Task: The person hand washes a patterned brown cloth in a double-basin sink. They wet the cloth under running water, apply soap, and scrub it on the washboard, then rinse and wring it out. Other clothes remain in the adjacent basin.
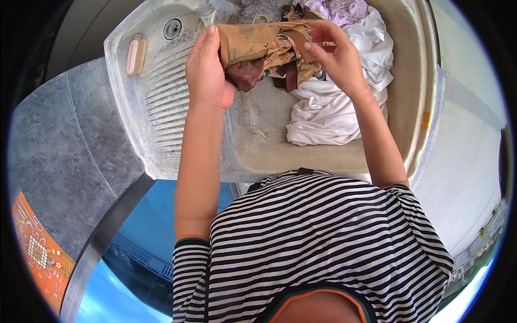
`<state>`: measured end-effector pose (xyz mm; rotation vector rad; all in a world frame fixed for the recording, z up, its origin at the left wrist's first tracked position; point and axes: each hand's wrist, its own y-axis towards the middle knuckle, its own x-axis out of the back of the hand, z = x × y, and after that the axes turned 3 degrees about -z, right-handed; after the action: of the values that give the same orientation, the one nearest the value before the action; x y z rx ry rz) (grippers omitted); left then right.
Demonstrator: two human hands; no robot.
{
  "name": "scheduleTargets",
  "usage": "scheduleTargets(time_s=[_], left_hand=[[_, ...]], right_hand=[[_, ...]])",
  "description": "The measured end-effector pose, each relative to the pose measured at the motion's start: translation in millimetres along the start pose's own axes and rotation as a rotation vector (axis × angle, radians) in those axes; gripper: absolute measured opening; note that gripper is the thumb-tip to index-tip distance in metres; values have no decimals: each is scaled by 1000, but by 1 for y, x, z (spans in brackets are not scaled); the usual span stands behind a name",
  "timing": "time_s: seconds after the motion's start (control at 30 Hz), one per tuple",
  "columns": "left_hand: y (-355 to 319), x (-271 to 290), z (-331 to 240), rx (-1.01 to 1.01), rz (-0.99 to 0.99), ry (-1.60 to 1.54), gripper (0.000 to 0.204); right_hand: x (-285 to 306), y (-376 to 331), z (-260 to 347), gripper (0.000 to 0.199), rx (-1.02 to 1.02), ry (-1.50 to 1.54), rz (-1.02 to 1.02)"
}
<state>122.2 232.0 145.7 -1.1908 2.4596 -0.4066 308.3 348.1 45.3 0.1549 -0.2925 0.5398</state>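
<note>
Stretched between my two hands is a tan and brown patterned garment (245,43), with a darker brown piece hanging from its lower edge. My left hand (206,75) grips its left end, thumb on the front and the other fingers hidden behind the cloth. At the right end, my right hand (340,60) pinches a brown edge between thumb and fingers. The garment hangs above the basin of a stone laundry sink (301,161). Below and beside my right hand lies a bunched white cloth (326,116), and a lilac cloth (344,11) sits at the far side.
A ribbed washboard slope (167,107) fills the sink's left part. A scrub brush (136,55) rests on its left ledge, near a round drain (172,29). Grey counter (59,134) adjoins the sink on the left, with an orange printed item (40,250) at its near end.
</note>
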Motion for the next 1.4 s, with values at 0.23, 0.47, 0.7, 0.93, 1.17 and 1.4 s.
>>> scheduleTargets(time_s=[0.23, 0.47, 0.7, 0.93, 1.17, 1.4], left_hand=[[-53, 5, -81, -8, -17, -85, 41], [-23, 72, -105, -411, -279, 997, 58], [12, 15, 34, -168, 511, 645, 50], [16, 20, 15, -141, 297, 782, 31], [-16, -7, 7, -46, 297, 285, 27], [-113, -25, -94, -2, 689, 220, 39]], right_hand=[[-15, 4, -49, 31, -351, 237, 286], [53, 53, 48, 15, -367, 923, 169], [20, 47, 125, 9, -15, 677, 506], [59, 63, 43, 20, 287, -499, -207], [-56, -46, 27, 26, 106, 79, 350], [-25, 26, -16, 24, 54, 62, 144]])
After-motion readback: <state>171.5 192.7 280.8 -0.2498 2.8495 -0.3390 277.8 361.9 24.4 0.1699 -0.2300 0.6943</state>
